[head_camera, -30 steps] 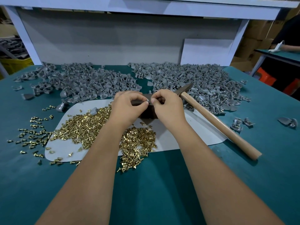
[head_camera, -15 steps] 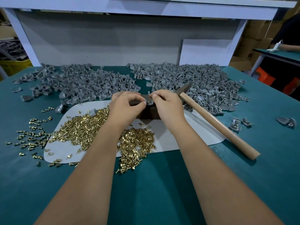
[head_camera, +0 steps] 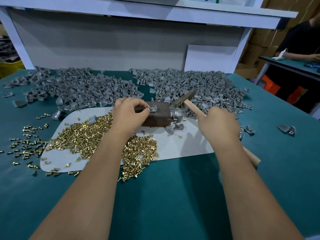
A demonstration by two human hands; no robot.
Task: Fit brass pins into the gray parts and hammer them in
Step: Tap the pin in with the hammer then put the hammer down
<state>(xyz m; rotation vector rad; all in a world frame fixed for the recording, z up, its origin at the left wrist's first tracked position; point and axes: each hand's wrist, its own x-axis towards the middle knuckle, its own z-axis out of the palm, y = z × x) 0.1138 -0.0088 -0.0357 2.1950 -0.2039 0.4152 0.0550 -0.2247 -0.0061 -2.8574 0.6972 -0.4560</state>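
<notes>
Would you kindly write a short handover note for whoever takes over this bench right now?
Left hand pinches a gray part on the dark block; a brass pin stands in it, not yet driven.
Right hand grips the hammer handle, head beside the block.
Loose brass pins lie on the white mat; gray parts are heaped behind.
Left: strike this pin, then carry on through the heaps.
</notes>
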